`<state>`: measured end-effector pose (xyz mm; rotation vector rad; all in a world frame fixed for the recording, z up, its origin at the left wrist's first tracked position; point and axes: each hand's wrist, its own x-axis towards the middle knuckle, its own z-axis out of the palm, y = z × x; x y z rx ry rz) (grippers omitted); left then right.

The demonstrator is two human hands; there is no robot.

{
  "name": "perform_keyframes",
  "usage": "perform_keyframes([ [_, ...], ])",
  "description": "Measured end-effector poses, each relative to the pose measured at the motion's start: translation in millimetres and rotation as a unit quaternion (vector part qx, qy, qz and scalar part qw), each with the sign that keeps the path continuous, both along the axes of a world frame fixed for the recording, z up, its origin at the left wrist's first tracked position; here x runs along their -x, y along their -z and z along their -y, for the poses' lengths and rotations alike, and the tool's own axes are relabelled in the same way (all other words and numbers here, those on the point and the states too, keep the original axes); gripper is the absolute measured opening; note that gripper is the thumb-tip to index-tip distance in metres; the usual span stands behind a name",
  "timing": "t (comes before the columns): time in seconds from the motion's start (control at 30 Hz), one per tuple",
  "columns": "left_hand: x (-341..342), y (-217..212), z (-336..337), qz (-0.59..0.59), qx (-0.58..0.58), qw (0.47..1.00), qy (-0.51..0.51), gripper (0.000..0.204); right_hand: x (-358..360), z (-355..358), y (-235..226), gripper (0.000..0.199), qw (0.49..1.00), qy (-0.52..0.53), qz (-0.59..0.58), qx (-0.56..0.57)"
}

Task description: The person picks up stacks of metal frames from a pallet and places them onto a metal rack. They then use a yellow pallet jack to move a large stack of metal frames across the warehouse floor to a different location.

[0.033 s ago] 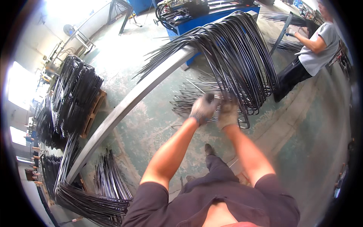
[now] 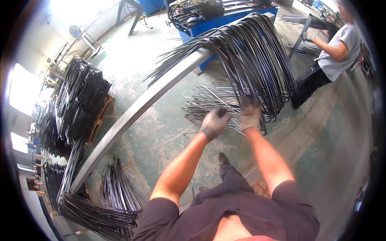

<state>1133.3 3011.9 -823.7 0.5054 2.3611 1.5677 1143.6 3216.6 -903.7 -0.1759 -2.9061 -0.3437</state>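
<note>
Two pale gloves (image 2: pixel 212 125) cover our hands just past the middle of the view, toward three o'clock. We see our left hand (image 2: pixel 216 122) with its fingers bunched near the lower ends of the rods (image 2: pixel 257 52); blur hides its grip, so we cannot tell whether it holds one. Our right hand (image 2: pixel 250 114), close beside it at three o'clock, has its fingers up against the hanging rods, and again we cannot tell whether they close on any. These dark, bent rods hang over a grey beam (image 2: pixel 165 85), filling the space at one o'clock from us; the beam runs down toward eight. Behind our hands lies a lower bunch (image 2: pixel 197 105), its pieces crossing at angles. At twelve stands a blue bench (image 2: pixel 201 29), at two a co-worker (image 2: pixel 341 50) in a grey top. Toward ten we have a black stack (image 2: pixel 80 96) on a wooden pallet (image 2: pixel 100 116), and at eight another bunch (image 2: pixel 100 213) by the beam's end. One shoe (image 2: pixel 223 158) of ours shows at five.
</note>
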Motion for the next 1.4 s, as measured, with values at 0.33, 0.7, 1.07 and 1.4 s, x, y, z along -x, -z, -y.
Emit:
perform_keyframes([
  [0.33,-362.4,164.9,487.3,0.016,0.081,0.824,-0.561,0.037,-137.7,150.0,93.5,0.071,0.979,-0.091,-0.015,0.183],
  [0.7,-570.9,196.5,760.8,-0.070,0.122,0.505,-0.852,0.023,-179.8,420.4,179.2,0.065,0.851,-0.204,0.300,0.379],
  [1.07,-520.8,199.2,939.4,-0.125,-0.082,0.522,-0.839,0.040,-175.7,855.9,178.5,0.054,0.588,-0.302,0.502,0.558],
  [1.4,-476.1,272.6,1099.9,0.063,-0.102,0.538,-0.834,0.072,-263.1,1158.0,213.0,0.049,0.420,-0.194,0.540,0.703],
])
